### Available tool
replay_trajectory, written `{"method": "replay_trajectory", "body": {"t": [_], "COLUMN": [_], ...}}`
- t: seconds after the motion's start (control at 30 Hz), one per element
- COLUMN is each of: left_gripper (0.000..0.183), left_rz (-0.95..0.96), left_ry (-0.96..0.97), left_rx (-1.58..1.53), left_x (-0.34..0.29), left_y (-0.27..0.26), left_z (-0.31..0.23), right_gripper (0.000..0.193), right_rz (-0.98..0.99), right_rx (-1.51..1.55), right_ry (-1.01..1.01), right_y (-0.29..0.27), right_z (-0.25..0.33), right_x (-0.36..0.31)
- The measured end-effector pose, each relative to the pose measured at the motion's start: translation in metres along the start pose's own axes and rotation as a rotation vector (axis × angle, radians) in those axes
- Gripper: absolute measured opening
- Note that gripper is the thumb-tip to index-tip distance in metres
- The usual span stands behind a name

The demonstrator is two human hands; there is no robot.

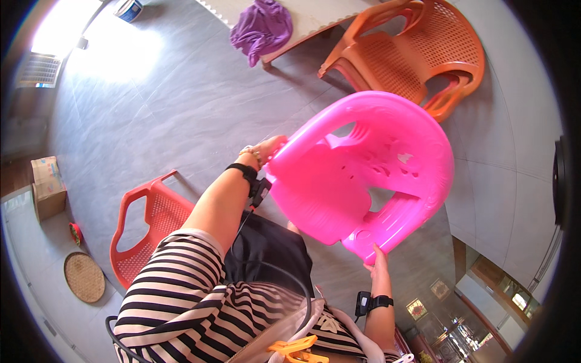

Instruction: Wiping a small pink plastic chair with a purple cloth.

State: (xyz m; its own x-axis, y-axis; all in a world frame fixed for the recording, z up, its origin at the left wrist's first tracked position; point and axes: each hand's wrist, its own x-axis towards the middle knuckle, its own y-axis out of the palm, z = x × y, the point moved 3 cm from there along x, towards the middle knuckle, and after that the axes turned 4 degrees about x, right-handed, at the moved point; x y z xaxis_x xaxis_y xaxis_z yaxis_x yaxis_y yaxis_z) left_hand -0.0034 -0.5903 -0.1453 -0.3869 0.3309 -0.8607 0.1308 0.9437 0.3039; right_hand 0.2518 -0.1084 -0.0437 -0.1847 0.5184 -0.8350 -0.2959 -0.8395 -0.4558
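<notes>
A: Hand state?
B: Left hand (270,147) and right hand (379,264), fingers curled, grip opposite armrests (387,224) of the glossy, curved pink plastic chair (324,187).
A: Location?
B: Before the torso (254,314), over smooth grey floor (151,130).

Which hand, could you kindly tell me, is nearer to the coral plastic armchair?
The left hand: it grips the left side of the pink plastic armchair, to the right of the coral plastic armchair. The right hand grips the pink one's other side, farther right.
</notes>
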Motion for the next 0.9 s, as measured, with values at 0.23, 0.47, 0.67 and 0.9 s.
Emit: {"method": "replay_trajectory", "body": {"t": [0.23, 0.47, 0.67, 0.9], "left_gripper": [0.051, 0.073, 0.080, 0.021], "left_rz": [0.093, -0.060, 0.241, 0.385], "left_ry": [0.114, -0.120, -0.958, -0.031], "left_rx": [0.401, 0.844, 0.792, 0.786], "left_x": [-0.031, -0.122, -0.240, -0.269], "left_y": [-0.078, -0.180, -0.227, -0.256], "left_z": [-0.026, 0.030, 0.158, 0.171], "right_gripper": [0.078, 0.088, 0.086, 0.079], "right_rz": [-0.213, -0.293, -0.010, 0.006], "right_rx": [0.032, 0.031, 0.174, 0.089], "right_ry": [-0.079, -0.093, -0.045, 0.040], "right_y": [0.049, 0.049, 0.024, 0.098], "right_z": [0.005, -0.001, -0.008, -0.055], "right_x": [-0.008, -0.010, -0.003, -0.094]}}
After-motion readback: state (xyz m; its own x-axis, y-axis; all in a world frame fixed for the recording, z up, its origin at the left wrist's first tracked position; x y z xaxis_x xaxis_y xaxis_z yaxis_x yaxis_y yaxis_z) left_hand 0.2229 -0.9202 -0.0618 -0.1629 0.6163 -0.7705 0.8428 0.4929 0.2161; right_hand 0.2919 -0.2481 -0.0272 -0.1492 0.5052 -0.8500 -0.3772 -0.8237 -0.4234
